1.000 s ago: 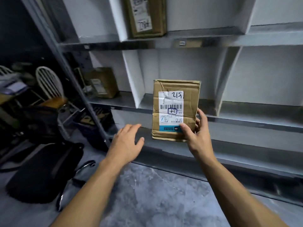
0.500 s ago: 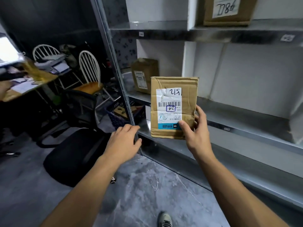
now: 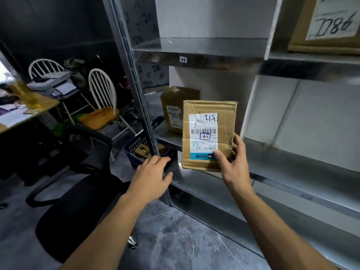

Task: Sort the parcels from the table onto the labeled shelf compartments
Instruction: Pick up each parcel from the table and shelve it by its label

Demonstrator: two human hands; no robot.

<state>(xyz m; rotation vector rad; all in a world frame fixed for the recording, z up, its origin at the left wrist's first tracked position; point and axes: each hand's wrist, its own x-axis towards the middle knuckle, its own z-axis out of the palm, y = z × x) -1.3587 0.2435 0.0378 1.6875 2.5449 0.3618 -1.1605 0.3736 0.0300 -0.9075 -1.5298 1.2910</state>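
My right hand (image 3: 232,164) grips a flat brown cardboard parcel (image 3: 226,117) by its lower right corner and holds it upright in front of the metal shelf (image 3: 282,158). Its white label faces me, with a handwritten mark boxed in blue. My left hand (image 3: 153,173) hovers empty, fingers apart, just left of the parcel near the shelf's corner post. A second brown parcel (image 3: 173,102) stands in the left compartment behind. A third parcel (image 3: 329,24) marked with handwriting sits on the upper shelf at top right. A small "H" tag (image 3: 183,59) marks the upper shelf edge.
A black office chair (image 3: 81,191) stands on the floor at lower left. A blue basket (image 3: 140,149) with items sits beside the shelf post. Two white spindle chairs (image 3: 101,90) and a desk (image 3: 23,112) with papers stand at left. The floor is grey marble.
My view has swung left along the shelf, bringing its left compartments and the chairs closer. The parcel stays in my right hand; my left hand stays open beside it.
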